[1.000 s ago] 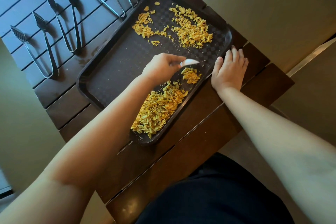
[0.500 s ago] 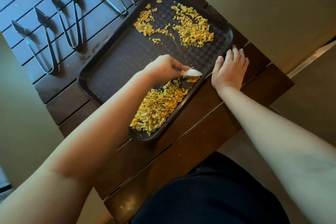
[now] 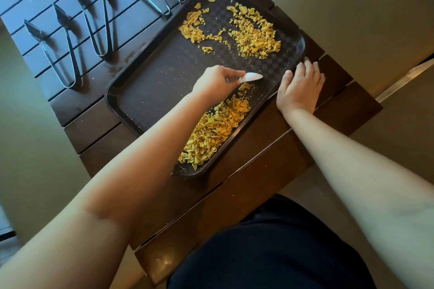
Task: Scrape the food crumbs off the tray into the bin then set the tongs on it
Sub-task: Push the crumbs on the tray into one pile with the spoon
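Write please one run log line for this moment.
phase: scraping | left hand: holds white scraper | right hand: steadies tray edge | crumbs: on tray | tongs: on table

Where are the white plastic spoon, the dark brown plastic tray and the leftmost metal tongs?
white plastic spoon [image 3: 252, 76], head view, on its bowl.
dark brown plastic tray [image 3: 164, 82], head view, on a bare patch of its checkered floor.
leftmost metal tongs [image 3: 50, 54], head view, on the left arm's shaft.

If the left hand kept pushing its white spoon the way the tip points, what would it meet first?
Probably the tray's right rim, just before the right hand resting there; depth is unclear.
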`<state>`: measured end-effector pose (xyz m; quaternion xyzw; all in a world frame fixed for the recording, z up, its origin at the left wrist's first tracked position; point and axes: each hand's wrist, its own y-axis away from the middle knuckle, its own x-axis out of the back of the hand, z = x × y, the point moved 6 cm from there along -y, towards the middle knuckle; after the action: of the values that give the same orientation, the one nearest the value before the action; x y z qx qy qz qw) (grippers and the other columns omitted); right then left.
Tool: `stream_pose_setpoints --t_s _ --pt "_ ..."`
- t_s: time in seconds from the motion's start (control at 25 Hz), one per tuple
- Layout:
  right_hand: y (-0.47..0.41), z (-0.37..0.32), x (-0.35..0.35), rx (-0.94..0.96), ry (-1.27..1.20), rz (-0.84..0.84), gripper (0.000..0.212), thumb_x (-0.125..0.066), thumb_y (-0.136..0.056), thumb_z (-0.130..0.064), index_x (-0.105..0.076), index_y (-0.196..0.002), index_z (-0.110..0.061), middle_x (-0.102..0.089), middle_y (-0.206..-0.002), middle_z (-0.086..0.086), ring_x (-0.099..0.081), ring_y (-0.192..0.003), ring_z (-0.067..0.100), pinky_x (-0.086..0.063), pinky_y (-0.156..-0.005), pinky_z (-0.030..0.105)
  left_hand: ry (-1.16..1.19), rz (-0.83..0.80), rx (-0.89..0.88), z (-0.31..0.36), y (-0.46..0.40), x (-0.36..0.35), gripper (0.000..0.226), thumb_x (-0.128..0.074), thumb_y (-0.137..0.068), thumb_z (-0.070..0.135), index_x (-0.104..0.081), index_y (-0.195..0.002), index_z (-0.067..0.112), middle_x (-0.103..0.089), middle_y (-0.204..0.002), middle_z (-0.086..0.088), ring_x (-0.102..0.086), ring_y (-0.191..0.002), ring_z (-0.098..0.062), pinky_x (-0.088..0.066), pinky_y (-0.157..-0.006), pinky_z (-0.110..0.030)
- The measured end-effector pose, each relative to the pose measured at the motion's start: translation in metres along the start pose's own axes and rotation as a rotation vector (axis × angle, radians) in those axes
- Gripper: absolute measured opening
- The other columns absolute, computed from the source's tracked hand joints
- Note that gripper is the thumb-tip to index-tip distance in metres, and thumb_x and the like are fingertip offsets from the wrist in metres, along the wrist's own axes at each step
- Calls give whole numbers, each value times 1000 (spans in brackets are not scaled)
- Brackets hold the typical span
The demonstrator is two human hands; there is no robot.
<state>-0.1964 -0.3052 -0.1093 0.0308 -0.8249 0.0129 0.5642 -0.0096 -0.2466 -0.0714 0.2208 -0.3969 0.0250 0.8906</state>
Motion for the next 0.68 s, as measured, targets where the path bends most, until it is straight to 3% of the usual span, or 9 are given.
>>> stream_pose_setpoints --t_s 0.12,0.28,0.36,0.44,0.52,0.68 --pt "-1 0 1 5 10 0 50 -28 -100 -31 -42 -138 -2 -33 -151 12 -19 -144 28 -9 -117 44 -119 -100 -49 -3 12 -3 29 -58 -90 27 -63 -118 35 -56 -94 10 -55 -82 -11 -47 -67 -27" --pt "0 0 1 11 5 4 51 -27 -100 -31 -42 -138 -2 -33 -151 12 -19 -144 28 -9 -117 44 -120 -268 2 -22 28 12 26 -63 -87 27 -67 -112 30 -62 -96 11 -60 -86 -12 -50 -76 -29" --pt "0 -1 1 9 2 7 51 -26 -100 -32 -42 -138 -2 -33 -151 13 -20 -144 29 -10 -117 44 10 -215 34 -26 27 19 24 -62 -88 25 -68 -111 28 -65 -88 11 -55 -65 -7 -46 -59 -16" --pt "1 0 1 8 11 1 51 -26 -100 -32 -42 -138 -2 -33 -151 13 -19 -144 28 -9 -117 44 109 -31 67 -27 19 23 24 -59 -90 25 -67 -113 27 -64 -86 13 -45 -55 -3 -39 -50 -11" --pt "1 -1 1 10 16 4 51 -26 -100 -31 -41 -139 -2 -33 -151 13 -19 -144 28 -9 -117 44 112 46 75 -23 12 18 26 -58 -91 27 -66 -116 26 -64 -100 9 -45 -58 -2 -41 -55 -14" --pt "0 0 1 13 8 9 51 -26 -100 -31 -42 -138 -2 -33 -151 13 -20 -144 29 -9 -117 45 -60 -108 -26 -13 19 4 26 -61 -89 27 -66 -115 27 -57 -92 10 -51 -73 -5 -43 -63 -20"
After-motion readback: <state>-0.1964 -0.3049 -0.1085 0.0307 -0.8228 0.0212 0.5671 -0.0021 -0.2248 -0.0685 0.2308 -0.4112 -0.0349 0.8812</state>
